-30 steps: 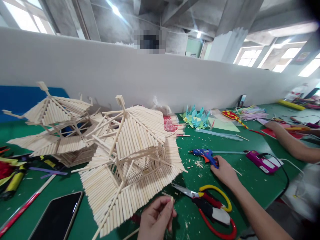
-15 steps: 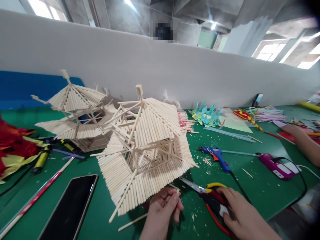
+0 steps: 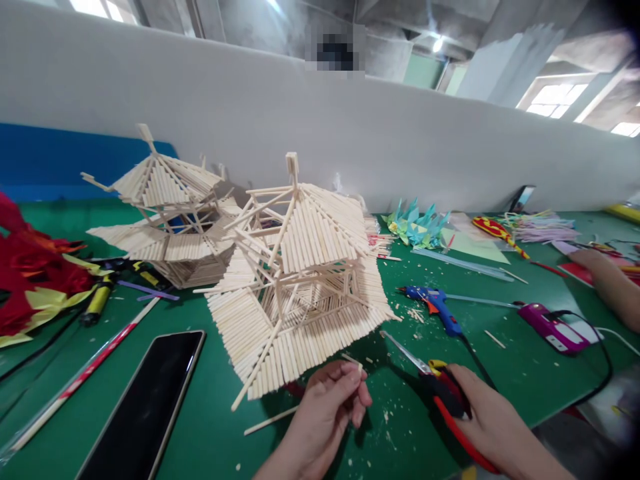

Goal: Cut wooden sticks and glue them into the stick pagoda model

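Note:
Near the front of the table my left hand [image 3: 330, 407] is closed, thumb and fingertips pinching a short wooden stick [image 3: 359, 368]. Just beyond it stands a pavilion model [image 3: 320, 233] built from thin wooden sticks, its roof partly covered and its lower eave close to my fingers. My right hand [image 3: 493, 417] is wrapped round the handles of scissors [image 3: 407, 350] with red, black and yellow grips. Their silver blades point up and left toward the model's right corner. A longer loose stick [image 3: 270, 421] lies left of my left wrist.
A second stick pavilion [image 3: 170, 190] stands back left. A black phone [image 3: 145, 400] lies front left. To the right are a blue glue gun [image 3: 435, 307] and a purple power strip [image 3: 553, 327]. Another person's arm [image 3: 607, 287] rests at the far right, near coloured craft pieces.
My right hand has closed round the scissors and raised them, their blades shifting right and upward. My left hand still pinches the short stick. The view has shifted slightly.

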Available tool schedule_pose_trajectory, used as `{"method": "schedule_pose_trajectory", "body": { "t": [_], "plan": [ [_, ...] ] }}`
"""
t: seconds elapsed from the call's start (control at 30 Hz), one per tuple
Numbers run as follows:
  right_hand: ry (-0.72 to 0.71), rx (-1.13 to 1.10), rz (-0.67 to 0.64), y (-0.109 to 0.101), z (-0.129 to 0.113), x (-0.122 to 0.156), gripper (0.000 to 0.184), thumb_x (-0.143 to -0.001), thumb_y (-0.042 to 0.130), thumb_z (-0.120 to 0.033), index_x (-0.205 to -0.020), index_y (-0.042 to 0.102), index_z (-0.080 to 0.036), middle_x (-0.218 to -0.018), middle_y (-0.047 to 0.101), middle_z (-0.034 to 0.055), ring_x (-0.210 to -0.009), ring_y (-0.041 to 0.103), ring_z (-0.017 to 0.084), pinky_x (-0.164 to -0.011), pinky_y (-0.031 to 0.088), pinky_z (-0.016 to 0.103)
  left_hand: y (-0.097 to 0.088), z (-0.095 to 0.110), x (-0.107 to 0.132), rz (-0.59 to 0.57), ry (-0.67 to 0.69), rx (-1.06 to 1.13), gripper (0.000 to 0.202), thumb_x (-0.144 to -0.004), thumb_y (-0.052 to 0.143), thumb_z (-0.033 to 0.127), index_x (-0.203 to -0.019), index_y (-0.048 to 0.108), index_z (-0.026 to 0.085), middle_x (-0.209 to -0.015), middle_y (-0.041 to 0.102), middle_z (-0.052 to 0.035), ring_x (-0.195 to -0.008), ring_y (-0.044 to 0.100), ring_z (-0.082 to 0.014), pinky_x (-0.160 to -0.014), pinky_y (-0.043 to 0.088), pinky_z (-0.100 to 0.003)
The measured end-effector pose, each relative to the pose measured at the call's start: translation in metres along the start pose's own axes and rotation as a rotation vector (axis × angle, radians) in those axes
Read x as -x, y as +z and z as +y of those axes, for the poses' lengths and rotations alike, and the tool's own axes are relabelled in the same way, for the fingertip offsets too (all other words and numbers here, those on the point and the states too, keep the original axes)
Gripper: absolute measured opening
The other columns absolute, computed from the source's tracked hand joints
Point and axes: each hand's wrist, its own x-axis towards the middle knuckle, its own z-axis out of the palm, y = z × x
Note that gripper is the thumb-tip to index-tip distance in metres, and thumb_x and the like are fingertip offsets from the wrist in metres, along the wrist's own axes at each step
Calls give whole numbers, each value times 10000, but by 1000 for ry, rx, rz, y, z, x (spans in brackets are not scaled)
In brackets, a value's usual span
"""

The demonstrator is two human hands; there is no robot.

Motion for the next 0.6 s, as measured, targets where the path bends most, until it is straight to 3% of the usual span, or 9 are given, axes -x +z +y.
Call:
{"method": "schedule_pose_trajectory", "body": {
  "t": [0.1,0.2,0.33,0.5,0.6],
  "plan": [
    [-71,-134,-36,-6,-6,12,246,-759,431,-326,-964,486,-201,-876,627,53,-752,598,171,-667,477,236,0,0,2,-17,9,-27,159,-715,617,265,-725,558,117,-533,576,13,-386,420,-25,-441,249,-169],
    [-50,-281,-62,-7,-16,25,440,-688,523,-350,-1085,453,-174,-879,652,66,-698,617,192,-633,494,246,1,1,4,-35,19,-76,165,-717,623,276,-718,561,122,-532,570,18,-396,413,-23,-444,246,-170],
    [-44,-403,-118,-11,-31,37,600,-573,582,-236,-1153,431,-206,-872,665,51,-662,627,203,-610,492,257,2,5,7,-35,46,-162,165,-714,633,283,-713,578,128,-539,566,20,-435,423,-38,-459,274,-177],
    [-10,-466,-179,-16,-49,35,451,-565,557,-208,-1010,543,-281,-617,636,-30,-493,565,158,-442,434,226,2,6,8,-62,78,-270,182,-698,643,302,-736,605,129,-531,569,14,-436,436,-56,-459,302,-190],
    [-11,-476,-170,-18,-56,32,370,-569,566,-221,-934,575,-276,-666,648,-23,-537,561,156,-487,438,231,2,6,8,-62,100,-306,202,-681,653,327,-732,613,136,-528,552,18,-445,430,-64,-451,318,-190]
  ]
}}
